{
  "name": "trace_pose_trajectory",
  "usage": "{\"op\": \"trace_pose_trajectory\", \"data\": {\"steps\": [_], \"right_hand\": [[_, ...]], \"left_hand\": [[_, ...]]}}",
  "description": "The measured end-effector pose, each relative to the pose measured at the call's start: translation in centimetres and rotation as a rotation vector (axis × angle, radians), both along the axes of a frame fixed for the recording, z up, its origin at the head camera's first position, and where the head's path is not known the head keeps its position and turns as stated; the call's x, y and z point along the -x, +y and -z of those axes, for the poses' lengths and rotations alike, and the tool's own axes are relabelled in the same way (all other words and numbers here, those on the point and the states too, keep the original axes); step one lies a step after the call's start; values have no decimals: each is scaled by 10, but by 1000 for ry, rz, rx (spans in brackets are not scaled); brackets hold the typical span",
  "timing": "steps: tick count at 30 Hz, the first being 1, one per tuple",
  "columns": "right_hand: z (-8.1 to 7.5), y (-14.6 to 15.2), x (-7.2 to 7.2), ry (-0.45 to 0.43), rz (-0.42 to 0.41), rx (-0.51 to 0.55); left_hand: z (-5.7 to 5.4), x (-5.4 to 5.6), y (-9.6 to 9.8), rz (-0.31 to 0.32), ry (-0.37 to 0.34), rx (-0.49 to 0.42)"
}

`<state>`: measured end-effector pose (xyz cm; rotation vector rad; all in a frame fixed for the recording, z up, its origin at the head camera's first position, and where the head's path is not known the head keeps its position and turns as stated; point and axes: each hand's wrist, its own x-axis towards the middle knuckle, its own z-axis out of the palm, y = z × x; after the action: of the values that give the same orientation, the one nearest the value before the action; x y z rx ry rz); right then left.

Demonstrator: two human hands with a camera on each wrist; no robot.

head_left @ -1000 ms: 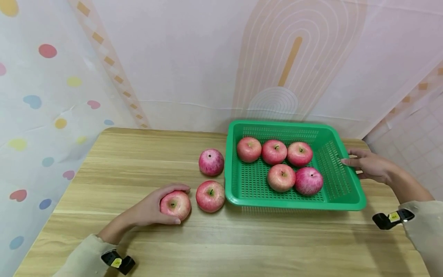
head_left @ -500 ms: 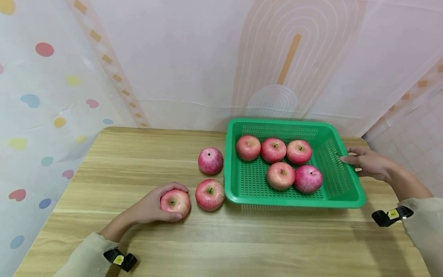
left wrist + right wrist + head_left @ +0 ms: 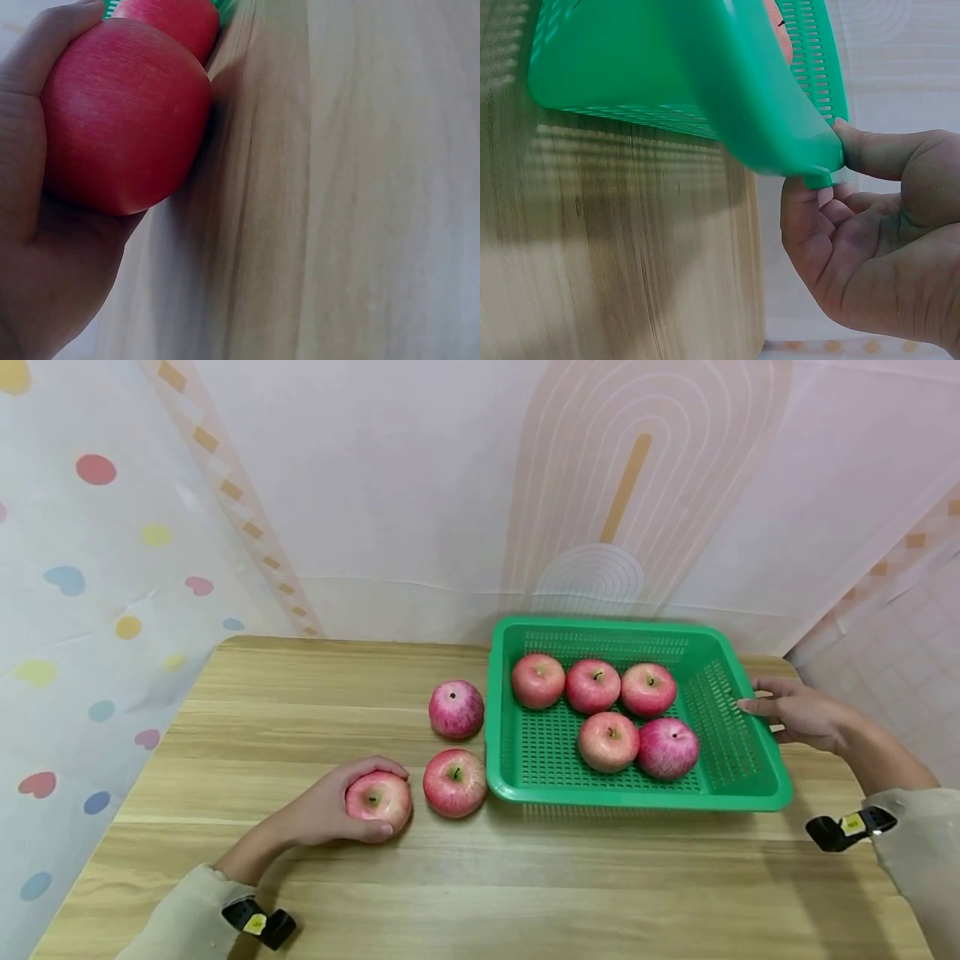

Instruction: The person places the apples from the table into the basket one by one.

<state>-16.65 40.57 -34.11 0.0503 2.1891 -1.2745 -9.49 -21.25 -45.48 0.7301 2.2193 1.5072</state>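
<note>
My left hand (image 3: pixel 341 802) curls round a red apple (image 3: pixel 381 800) on the left part of the table; in the left wrist view the apple (image 3: pixel 124 120) sits against the palm and thumb. Just right of it stands another apple (image 3: pixel 454 783), beside the basket, with a darker pink apple (image 3: pixel 456 709) behind. A green plastic basket (image 3: pixel 637 798) holds several apples in two rows. At its right end my right hand (image 3: pixel 802 714) pinches the rim, thumb on top and fingers beneath, as the right wrist view shows with the hand (image 3: pixel 885 217) at the rim's corner.
The wooden table (image 3: pixel 525 893) ends at a patterned cloth backdrop (image 3: pixel 405 510) close behind the basket. Another spotted cloth (image 3: pixel 97 635) hangs along the left side. Both wrists wear black straps with small cameras (image 3: pixel 258 924).
The left thumb has closed in a little on the apple since a second ago. The basket, the other apples and the right hand keep their places; the head view has shifted slightly.
</note>
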Motion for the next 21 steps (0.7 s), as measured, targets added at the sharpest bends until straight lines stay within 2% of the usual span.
{"op": "trace_pose_trajectory", "data": {"steps": [7, 16, 21], "right_hand": [[0, 0, 0, -8, 6, 9], [0, 1, 0, -7, 8, 11], [1, 1, 0, -7, 10, 16]], "left_hand": [[-9, 2, -6, -26, 27, 34], [-22, 7, -7, -3, 22, 37], [-28, 12, -8, 4, 44, 46]]}}
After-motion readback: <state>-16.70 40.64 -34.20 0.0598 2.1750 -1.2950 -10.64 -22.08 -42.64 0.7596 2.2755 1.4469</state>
